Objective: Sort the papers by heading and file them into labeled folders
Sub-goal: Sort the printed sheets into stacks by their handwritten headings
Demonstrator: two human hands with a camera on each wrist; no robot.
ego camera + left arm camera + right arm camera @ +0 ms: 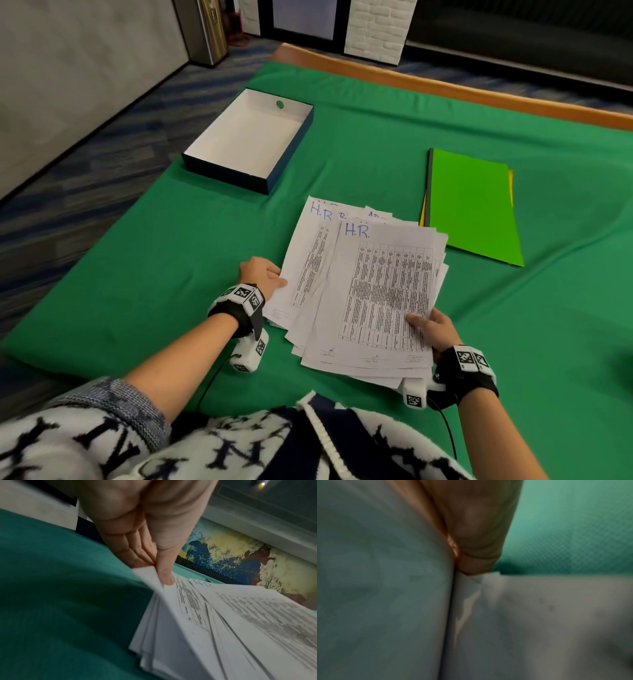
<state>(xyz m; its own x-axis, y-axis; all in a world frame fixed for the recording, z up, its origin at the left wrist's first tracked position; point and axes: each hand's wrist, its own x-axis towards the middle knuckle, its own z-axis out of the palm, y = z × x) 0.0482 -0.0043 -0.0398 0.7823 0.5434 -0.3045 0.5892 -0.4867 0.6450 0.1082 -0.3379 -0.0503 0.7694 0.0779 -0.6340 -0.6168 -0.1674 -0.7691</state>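
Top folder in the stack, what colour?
Bright green top folder, with yellow edges showing beneath; clearest in the head view.

Both hands pinch a fanned stack of papers (370,291): left hand (260,275) at its left edge, right hand (433,327) at its lower right corner

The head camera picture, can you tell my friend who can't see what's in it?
Two hands, left hand and right hand, hold a fanned stack of papers headed "H.R." over a green cloth. Folders and an empty box lie beyond.
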